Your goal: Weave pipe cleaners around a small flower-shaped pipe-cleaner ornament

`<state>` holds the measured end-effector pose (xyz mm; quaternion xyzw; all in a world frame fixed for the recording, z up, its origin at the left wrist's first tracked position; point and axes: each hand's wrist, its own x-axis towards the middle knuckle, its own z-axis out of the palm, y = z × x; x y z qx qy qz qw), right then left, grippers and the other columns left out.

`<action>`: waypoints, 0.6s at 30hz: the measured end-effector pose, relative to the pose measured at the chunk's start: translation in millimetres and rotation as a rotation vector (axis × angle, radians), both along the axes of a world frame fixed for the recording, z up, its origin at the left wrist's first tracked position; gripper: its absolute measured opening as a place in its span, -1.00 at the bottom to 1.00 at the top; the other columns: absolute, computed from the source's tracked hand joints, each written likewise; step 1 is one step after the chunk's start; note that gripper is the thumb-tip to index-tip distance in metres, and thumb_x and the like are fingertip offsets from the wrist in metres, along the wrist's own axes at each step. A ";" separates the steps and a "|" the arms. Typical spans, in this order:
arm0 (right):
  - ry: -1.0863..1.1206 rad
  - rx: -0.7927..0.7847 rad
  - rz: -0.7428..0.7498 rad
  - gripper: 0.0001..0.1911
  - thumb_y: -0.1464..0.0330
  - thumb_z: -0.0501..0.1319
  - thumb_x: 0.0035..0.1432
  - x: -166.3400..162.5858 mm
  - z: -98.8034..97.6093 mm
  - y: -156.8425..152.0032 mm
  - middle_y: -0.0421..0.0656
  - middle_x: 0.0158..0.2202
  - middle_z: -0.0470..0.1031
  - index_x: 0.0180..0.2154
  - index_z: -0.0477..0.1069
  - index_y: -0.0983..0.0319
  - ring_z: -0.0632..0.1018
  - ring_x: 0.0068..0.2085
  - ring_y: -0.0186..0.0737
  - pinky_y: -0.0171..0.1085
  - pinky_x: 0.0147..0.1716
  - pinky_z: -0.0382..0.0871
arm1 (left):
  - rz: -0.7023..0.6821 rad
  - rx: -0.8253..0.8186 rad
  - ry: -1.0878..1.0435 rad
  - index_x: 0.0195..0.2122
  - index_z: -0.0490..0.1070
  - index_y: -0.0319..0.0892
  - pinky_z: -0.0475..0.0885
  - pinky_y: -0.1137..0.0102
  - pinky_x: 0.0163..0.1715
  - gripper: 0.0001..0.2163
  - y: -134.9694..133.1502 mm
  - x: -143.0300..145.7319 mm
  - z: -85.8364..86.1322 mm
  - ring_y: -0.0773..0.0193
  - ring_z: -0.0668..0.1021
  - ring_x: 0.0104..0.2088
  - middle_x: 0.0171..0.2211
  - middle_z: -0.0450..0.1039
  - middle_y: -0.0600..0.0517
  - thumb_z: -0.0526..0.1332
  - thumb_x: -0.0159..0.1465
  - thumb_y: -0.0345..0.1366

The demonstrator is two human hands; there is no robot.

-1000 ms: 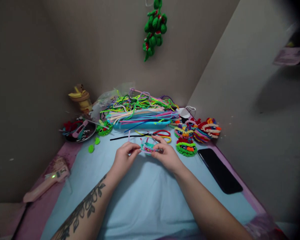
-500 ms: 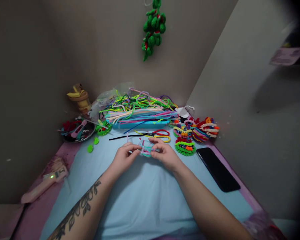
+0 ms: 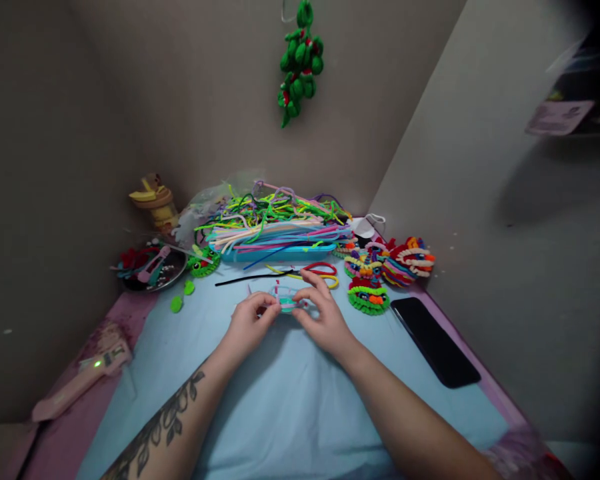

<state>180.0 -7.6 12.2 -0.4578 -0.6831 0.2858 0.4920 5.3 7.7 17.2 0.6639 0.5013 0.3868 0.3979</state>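
Note:
A small teal and pink pipe-cleaner piece (image 3: 286, 299) is held between both hands over the light blue cloth (image 3: 290, 393). My left hand (image 3: 247, 325) pinches its left end, where a pale pink stem sticks up. My right hand (image 3: 321, 319) grips its right side with fingers curled round it. Just beyond the hands lie a black pipe cleaner (image 3: 247, 278) and red and yellow ones (image 3: 320, 271).
A big heap of coloured pipe cleaners (image 3: 275, 223) fills a blue tray at the back. Finished fuzzy figures (image 3: 387, 270) sit at the right, a black phone (image 3: 435, 340) nearer. A bowl of bits (image 3: 150, 267) and a pink glue gun (image 3: 80, 383) lie left. A green ornament (image 3: 297, 63) hangs on the wall.
Both hands have turned and lowered the small piece slightly toward the cloth; the view has tilted a little. Nothing else on the table has moved.

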 end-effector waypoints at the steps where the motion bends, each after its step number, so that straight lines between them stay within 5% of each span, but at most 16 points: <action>1: -0.049 0.029 -0.010 -0.85 0.43 0.22 0.04 -1.2 0.3 -1.0 -0.07 0.18 0.17 -0.28 0.43 0.15 0.24 0.20 -0.09 -0.10 0.12 0.16 | 0.003 -0.038 -0.022 -0.41 0.41 -0.21 0.36 0.44 -0.45 -0.84 -0.5 1.0 0.0 0.32 0.49 -0.49 -0.47 0.44 0.05 0.18 0.15 -0.22; 9: -0.053 0.115 -0.066 -0.87 0.45 0.20 0.08 -5.0 -6.0 -0.6 -0.09 -0.01 0.35 -0.36 0.50 0.12 0.41 0.05 -0.13 -0.12 0.03 0.30 | -0.021 -0.203 -0.230 -0.40 0.41 -0.22 0.44 0.41 -0.42 -0.83 -1.7 5.1 -1.0 0.25 0.57 -0.44 -0.50 0.51 0.04 0.24 0.09 -0.21; 18: -0.061 0.108 -0.027 -0.89 0.46 0.22 0.06 -4.1 -3.7 0.8 -0.07 -0.02 0.32 -0.39 0.50 0.15 0.40 0.03 -0.13 -0.11 0.02 0.31 | -0.016 -0.205 -0.198 -0.42 0.43 -0.23 0.40 0.43 -0.47 -0.82 -2.2 4.4 -1.9 0.27 0.55 -0.50 -0.54 0.50 0.05 0.25 0.07 -0.20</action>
